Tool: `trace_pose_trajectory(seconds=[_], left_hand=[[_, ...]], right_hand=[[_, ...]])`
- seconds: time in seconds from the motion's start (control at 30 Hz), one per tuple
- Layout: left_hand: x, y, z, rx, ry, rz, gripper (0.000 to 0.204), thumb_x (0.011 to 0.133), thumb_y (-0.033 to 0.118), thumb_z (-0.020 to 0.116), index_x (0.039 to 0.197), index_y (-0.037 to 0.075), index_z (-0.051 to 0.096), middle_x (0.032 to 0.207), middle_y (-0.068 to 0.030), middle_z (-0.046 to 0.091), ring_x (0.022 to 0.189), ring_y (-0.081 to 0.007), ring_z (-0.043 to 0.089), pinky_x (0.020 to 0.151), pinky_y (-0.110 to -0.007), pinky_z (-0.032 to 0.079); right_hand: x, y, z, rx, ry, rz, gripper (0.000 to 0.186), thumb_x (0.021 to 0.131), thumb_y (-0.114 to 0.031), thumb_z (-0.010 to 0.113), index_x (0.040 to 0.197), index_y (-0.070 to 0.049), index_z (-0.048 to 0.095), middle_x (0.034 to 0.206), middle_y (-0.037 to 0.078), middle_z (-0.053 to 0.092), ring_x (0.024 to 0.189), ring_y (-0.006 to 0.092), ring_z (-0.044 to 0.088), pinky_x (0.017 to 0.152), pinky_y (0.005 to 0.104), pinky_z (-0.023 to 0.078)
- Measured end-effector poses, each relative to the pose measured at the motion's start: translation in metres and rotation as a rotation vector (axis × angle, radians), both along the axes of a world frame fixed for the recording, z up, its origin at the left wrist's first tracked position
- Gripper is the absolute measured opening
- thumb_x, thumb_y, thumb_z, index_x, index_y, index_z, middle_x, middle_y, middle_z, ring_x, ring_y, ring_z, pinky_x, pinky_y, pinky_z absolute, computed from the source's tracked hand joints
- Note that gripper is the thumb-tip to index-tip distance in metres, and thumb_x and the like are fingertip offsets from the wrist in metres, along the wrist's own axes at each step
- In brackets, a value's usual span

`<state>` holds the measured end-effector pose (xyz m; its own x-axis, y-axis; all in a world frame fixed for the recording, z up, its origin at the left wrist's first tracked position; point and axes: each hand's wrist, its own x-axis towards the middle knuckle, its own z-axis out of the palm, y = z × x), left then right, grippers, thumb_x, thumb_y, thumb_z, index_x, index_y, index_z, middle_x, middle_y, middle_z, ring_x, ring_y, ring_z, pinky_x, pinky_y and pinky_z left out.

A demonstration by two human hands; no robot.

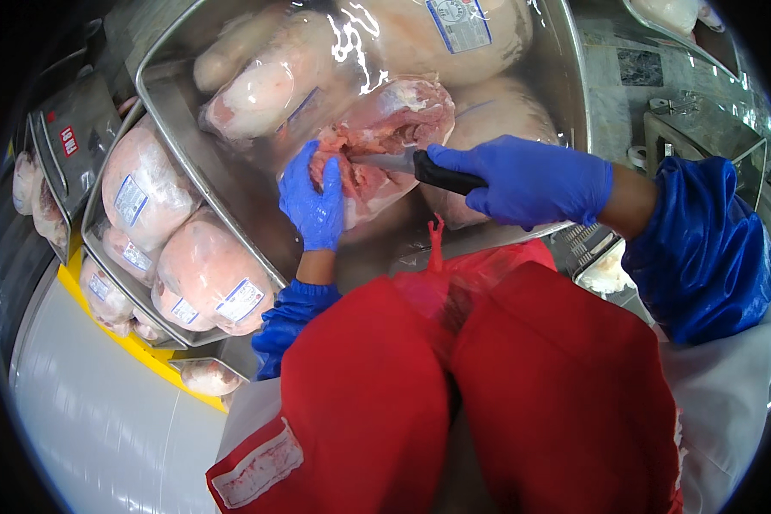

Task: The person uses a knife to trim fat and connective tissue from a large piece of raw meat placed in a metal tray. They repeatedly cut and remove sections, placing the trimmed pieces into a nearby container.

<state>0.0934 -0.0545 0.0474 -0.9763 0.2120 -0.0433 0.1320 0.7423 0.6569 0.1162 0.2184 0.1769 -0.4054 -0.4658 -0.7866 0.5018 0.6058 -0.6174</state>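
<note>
My left hand (pixel 310 199), in a blue glove, grips the near-left end of a cut-open raw poultry carcass (pixel 415 111). Its thumb and fingers press against the pink flesh. A knife (pixel 447 174) with a black handle is in my blue-gloved right hand (pixel 535 182), fingers closed around the handle. The blade points left, and its tip is sunk in the opened flesh close to my left fingers. The carcass lies inside a large metal tub (pixel 178 146), on or against several other pale birds.
Wrapped whole birds (pixel 150 171) with labels fill a metal tray to the left, beside a yellow edge (pixel 137 347). A large wrapped bird (pixel 403 34) lies farther back in the tub. Metal equipment (pixel 702 137) stands at the right.
</note>
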Motion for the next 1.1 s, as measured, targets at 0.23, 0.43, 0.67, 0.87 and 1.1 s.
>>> trace_pose_trajectory(seconds=[0.23,0.43,0.67,0.87,1.1], left_hand=[[0.008,-0.001,-0.013,0.004,-0.022,0.062,0.032,0.076,0.019,0.067,0.103,0.004,0.059,0.1,-0.0135,0.058,0.095,-0.0275,0.052,0.086,-0.037,0.039],[-0.01,-0.004,-0.024,0.032,-0.098,0.134,0.024,0.084,0.021,0.06,0.096,0.0,0.056,0.091,-0.0086,0.057,0.083,-0.016,0.052,0.078,-0.029,0.042],[-0.016,-0.01,-0.028,-0.035,-0.102,0.079,0.027,0.084,0.024,0.059,0.097,0.0,0.056,0.09,-0.0106,0.057,0.084,-0.0185,0.052,0.078,-0.03,0.042],[-0.006,0.004,-0.021,-0.086,-0.023,0.04,0.032,0.081,0.026,0.062,0.1,0.002,0.057,0.095,-0.0156,0.058,0.088,-0.0275,0.054,0.08,-0.037,0.041],[-0.01,0.007,-0.009,-0.03,-0.163,0.092,0.033,0.078,0.025,0.063,0.102,0.003,0.057,0.098,-0.0162,0.058,0.092,-0.0319,0.051,0.082,-0.04,0.04]], right_hand=[[0.03,-0.005,-0.019,0.083,0.38,0.204,0.07,0.078,-0.007,0.048,0.14,-0.012,0.017,0.069,0.019,0.057,0.056,0.034,0.055,0.052,0.0418,0.044],[0.065,-0.015,-0.047,0.187,0.629,0.121,0.069,0.079,-0.009,0.05,0.14,-0.008,0.017,0.068,0.017,0.056,0.057,0.0304,0.056,0.053,0.0404,0.046],[0.035,0.005,-0.032,0.038,0.641,0.171,0.059,0.081,-0.009,0.045,0.136,-0.006,0.025,0.069,0.015,0.057,0.061,0.0286,0.059,0.053,0.0381,0.046],[-0.05,-0.006,0.0,0.059,0.211,0.484,0.04,0.076,-0.004,0.046,0.116,0.001,0.042,0.071,0.018,0.059,0.055,0.028,0.06,0.041,0.0362,0.046],[0.023,-0.04,-0.029,0.039,0.295,0.051,0.067,0.071,-0.006,0.054,0.128,0.011,0.023,0.074,0.021,0.059,0.061,0.0358,0.058,0.054,0.0435,0.045]])
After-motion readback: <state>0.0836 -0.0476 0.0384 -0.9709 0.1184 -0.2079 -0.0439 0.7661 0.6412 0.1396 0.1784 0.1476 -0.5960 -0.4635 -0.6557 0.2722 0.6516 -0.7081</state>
